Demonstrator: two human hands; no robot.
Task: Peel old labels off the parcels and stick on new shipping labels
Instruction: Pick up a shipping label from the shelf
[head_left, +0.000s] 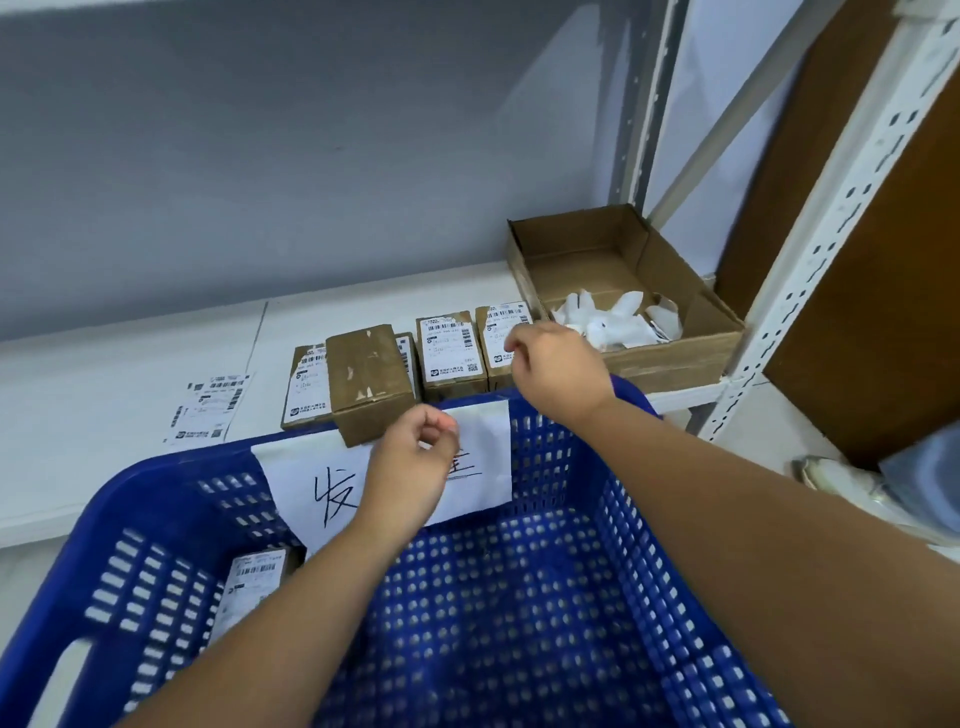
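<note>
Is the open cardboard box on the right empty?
No. The cardboard box holds a pile of white paper scraps at its near end.

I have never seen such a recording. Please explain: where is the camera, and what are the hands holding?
No machine here: a person works with bare hands, and the one camera sits on their head, looking down. The left hand and right hand both have curled fingers; whether either pinches anything is unclear. Nearest is a blue plastic basket with a handwritten paper sign and one labelled parcel inside. Behind it, a white shelf carries cardboard parcels, a loose label sheet, and an open cardboard box of crumpled white scraps.
</note>
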